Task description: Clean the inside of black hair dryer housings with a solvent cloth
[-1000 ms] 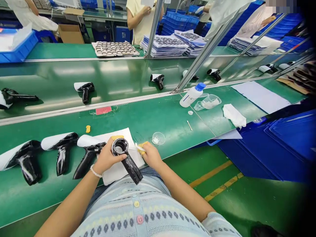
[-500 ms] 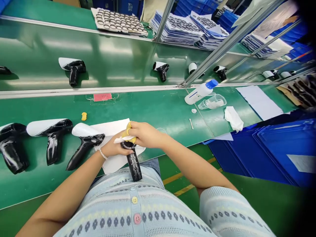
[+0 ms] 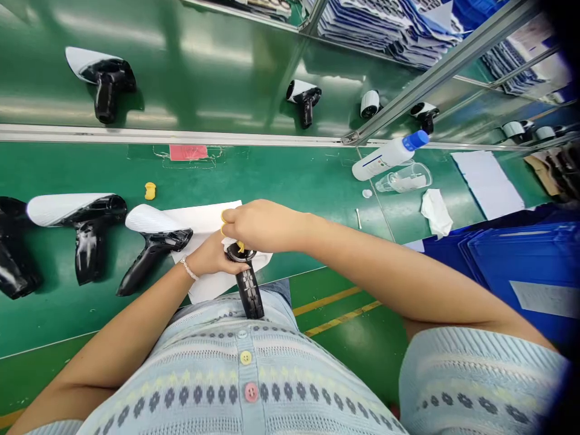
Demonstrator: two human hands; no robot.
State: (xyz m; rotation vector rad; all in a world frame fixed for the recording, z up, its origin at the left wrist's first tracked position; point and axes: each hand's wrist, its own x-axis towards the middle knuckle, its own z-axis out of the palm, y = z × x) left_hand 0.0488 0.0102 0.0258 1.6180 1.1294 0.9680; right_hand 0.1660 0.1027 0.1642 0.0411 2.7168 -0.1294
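My left hand (image 3: pixel 212 257), with a beaded bracelet at the wrist, is wrapped round the head of a hair dryer (image 3: pixel 249 293). The dryer's black handle points down toward my shirt, and its round open end faces up. Over that opening, my right hand (image 3: pixel 267 226) has its fingers closed, with yellow finger cots on some tips. A bit of white wipe (image 3: pixel 228 241) shows under those fingers, at the dryer's rim; the rest is hidden. White paper (image 3: pixel 211 217) lies beneath both hands. Just left of it rests another black-and-white hair dryer (image 3: pixel 156 241).
More dryers lie at left, including one (image 3: pixel 90 226); others sit on the conveyor (image 3: pixel 203 78) behind. A yellow piece (image 3: pixel 150 191) lies on the bench. To the right are a blue-capped bottle (image 3: pixel 385 158), clear cup (image 3: pixel 405 178), swab (image 3: pixel 358 219), crumpled tissue (image 3: pixel 436 212) and blue crates (image 3: pixel 530 260).
My right hand has turned over the dryer's opening, its fingers now lower at the rim and covering more of the wipe. The camera view has shifted downward; my left hand keeps its hold.
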